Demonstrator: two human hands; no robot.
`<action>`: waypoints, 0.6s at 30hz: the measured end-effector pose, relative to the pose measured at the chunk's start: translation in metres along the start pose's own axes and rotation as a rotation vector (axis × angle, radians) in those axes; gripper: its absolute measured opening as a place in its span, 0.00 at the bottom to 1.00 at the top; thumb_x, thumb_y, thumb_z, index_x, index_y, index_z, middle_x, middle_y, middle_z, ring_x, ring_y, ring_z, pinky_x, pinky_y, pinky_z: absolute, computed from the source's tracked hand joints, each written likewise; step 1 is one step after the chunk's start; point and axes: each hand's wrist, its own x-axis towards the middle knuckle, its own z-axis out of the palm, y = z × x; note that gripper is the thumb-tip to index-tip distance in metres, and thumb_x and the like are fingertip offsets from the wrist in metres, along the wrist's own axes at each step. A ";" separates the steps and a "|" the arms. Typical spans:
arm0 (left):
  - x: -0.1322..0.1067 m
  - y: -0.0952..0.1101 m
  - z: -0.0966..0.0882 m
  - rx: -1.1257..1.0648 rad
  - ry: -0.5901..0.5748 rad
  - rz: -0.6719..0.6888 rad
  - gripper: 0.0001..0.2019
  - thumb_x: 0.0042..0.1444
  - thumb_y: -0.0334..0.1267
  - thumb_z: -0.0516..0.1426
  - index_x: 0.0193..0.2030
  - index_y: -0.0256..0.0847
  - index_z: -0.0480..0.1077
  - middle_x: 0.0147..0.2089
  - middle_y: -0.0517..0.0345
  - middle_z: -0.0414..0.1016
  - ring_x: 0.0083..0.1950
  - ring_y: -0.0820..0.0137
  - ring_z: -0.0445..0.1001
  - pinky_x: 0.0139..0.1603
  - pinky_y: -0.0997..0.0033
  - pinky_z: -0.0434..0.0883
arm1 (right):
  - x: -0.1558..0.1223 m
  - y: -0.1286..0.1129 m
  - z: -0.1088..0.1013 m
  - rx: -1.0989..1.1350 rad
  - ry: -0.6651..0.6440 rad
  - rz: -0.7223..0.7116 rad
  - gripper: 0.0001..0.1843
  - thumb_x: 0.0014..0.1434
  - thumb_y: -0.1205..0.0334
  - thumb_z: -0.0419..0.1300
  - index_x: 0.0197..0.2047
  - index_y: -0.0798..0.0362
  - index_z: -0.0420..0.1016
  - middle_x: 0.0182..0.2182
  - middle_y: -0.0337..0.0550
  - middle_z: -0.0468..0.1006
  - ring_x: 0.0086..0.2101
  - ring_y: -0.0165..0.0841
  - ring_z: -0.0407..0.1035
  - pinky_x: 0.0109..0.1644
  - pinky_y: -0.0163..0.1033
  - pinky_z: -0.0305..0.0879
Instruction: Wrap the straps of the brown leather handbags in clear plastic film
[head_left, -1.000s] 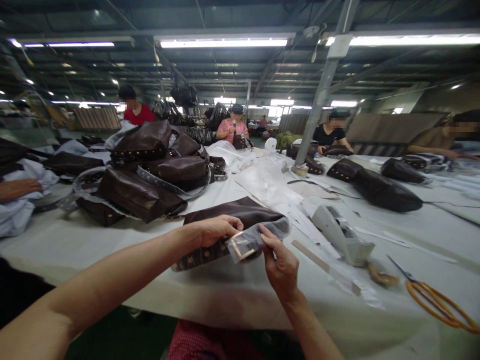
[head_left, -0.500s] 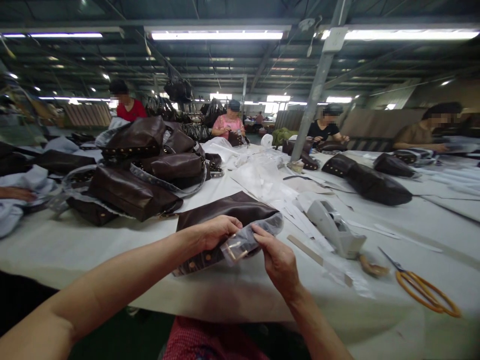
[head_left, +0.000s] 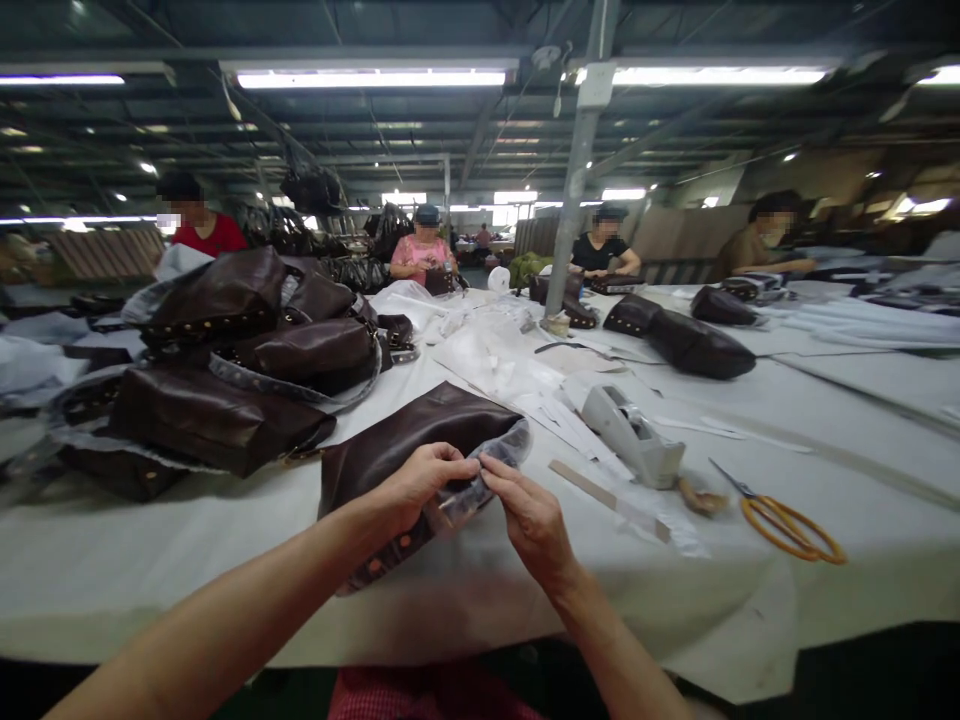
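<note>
A dark brown leather handbag (head_left: 405,430) lies on the table in front of me, with round gold studs along its near edge. Its strap (head_left: 508,440) is wrapped in clear plastic film and loops over the bag's right side. A metal buckle shows faintly through the wrapping. My left hand (head_left: 427,480) pinches the wrapped strap between thumb and fingers. Close beside it, fingertips nearly meeting, my right hand (head_left: 529,515) grips the same strap from the right.
Brown handbags (head_left: 217,400) are piled at the left. To the right are a tape dispenser (head_left: 634,440), orange-handled scissors (head_left: 787,525) and a flat strip (head_left: 592,488). Plastic sheets (head_left: 487,350) lie mid-table, near a metal post (head_left: 574,180). Several co-workers sit across the table.
My hands have drawn together on the wrapped strap, and the buckle end is now more covered by my fingers. The whole view has shifted, moving the surroundings leftward.
</note>
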 end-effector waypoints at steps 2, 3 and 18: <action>0.004 -0.002 0.003 0.021 0.026 -0.015 0.20 0.39 0.47 0.66 0.29 0.41 0.61 0.24 0.66 0.64 0.24 0.73 0.64 0.19 0.77 0.61 | -0.002 0.002 0.002 0.001 0.026 0.018 0.22 0.64 0.75 0.49 0.55 0.48 0.74 0.52 0.50 0.77 0.53 0.35 0.72 0.56 0.43 0.71; 0.007 -0.004 0.005 0.032 0.036 -0.014 0.19 0.39 0.46 0.66 0.29 0.42 0.61 0.23 0.67 0.64 0.23 0.73 0.64 0.18 0.77 0.61 | -0.004 0.002 0.003 0.000 0.039 0.034 0.22 0.64 0.75 0.49 0.54 0.48 0.75 0.52 0.50 0.77 0.53 0.35 0.71 0.56 0.42 0.71; 0.029 -0.009 0.007 -0.007 0.021 0.026 0.24 0.34 0.46 0.68 0.29 0.43 0.57 0.19 0.68 0.70 0.18 0.75 0.65 0.18 0.78 0.62 | -0.017 0.081 -0.098 -0.751 -0.434 0.743 0.16 0.66 0.66 0.50 0.49 0.52 0.78 0.47 0.48 0.80 0.49 0.36 0.72 0.54 0.38 0.66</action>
